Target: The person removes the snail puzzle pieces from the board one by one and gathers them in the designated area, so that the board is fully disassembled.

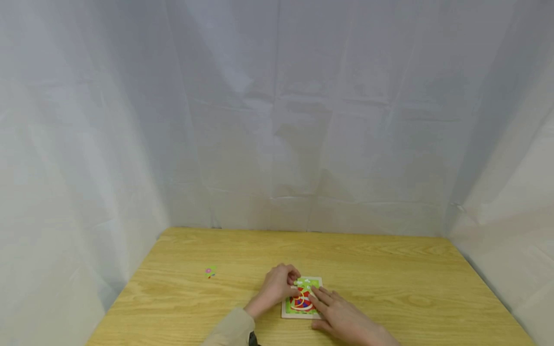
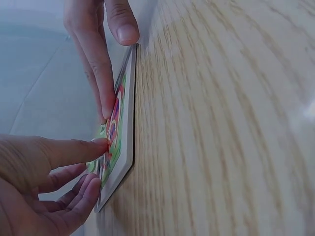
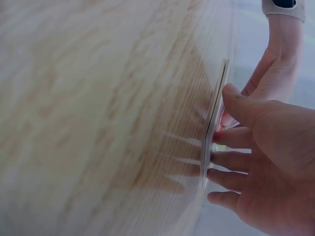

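Observation:
A small jigsaw puzzle [image 1: 298,315] in a pale-framed square tray lies flat on the table. Its picture is green and red, with white, yellow and blue parts. My left hand [image 1: 277,283] is at its upper left, thumb on the picture and the other fingers bent by the corner. In the left wrist view, a bit of green [image 2: 91,166] shows between that thumb and fingers; whether it is pinched is unclear. From the right, my right hand [image 1: 344,315] lays its extended fingers across the puzzle, its thumb near the front right corner. The hands cover part of the picture.
Green bits [image 1: 210,272] with a pink spot, apparently loose puzzle pieces, lie on the wooden table [image 1: 381,269] to the left of the hands. Pale curtains [image 1: 303,144] hang behind the table and along both sides.

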`<state>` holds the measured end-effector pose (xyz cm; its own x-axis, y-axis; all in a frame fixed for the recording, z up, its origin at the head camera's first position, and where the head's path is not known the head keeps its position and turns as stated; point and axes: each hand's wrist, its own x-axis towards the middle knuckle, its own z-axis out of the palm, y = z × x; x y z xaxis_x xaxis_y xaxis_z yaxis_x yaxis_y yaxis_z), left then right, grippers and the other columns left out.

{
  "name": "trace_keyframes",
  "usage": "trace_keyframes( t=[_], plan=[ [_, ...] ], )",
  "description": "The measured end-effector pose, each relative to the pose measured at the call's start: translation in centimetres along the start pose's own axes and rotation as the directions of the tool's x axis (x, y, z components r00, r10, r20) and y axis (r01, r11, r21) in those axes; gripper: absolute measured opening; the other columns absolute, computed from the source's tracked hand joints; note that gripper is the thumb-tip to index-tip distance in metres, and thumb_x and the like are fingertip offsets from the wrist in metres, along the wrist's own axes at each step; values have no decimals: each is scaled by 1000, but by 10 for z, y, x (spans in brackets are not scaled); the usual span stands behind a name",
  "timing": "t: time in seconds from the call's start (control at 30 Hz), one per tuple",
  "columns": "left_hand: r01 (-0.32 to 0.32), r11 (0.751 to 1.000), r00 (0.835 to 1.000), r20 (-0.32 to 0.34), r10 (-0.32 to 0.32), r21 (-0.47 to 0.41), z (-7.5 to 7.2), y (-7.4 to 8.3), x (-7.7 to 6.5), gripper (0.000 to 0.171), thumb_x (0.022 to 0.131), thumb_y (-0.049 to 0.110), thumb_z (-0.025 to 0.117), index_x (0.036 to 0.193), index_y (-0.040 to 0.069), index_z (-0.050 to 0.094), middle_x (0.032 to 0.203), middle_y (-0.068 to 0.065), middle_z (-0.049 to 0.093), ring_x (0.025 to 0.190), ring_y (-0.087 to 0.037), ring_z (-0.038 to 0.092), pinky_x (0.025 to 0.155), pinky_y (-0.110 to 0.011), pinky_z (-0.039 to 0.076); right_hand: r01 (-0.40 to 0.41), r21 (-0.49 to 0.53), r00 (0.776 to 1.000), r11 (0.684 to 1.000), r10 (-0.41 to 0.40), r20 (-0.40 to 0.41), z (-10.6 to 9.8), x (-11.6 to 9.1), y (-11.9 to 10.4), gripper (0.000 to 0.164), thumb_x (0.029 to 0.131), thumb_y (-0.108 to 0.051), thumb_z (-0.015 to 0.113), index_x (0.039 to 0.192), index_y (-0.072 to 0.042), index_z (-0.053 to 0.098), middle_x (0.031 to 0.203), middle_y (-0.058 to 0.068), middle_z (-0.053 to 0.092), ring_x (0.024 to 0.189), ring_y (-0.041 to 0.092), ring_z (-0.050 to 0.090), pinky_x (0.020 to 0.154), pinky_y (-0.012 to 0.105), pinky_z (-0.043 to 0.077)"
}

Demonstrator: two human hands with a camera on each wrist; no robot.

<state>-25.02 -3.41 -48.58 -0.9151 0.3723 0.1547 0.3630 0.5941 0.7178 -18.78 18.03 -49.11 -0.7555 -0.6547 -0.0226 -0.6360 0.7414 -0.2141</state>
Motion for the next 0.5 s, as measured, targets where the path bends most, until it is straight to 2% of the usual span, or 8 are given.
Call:
trace_keyframes(
  t=[0.5],
  plan=[
    [-14,998,1000,-8,13,-66,4,-5,1,29,75,-6,84,97,1,67,88,-8,67,78,-20,63,67,-20,51,-12,40,1000,999,11,11,-1,0,1,69,103,-52,50,149,-1,48,157,17,42,143,40,40,113,56,38]
  ],
)
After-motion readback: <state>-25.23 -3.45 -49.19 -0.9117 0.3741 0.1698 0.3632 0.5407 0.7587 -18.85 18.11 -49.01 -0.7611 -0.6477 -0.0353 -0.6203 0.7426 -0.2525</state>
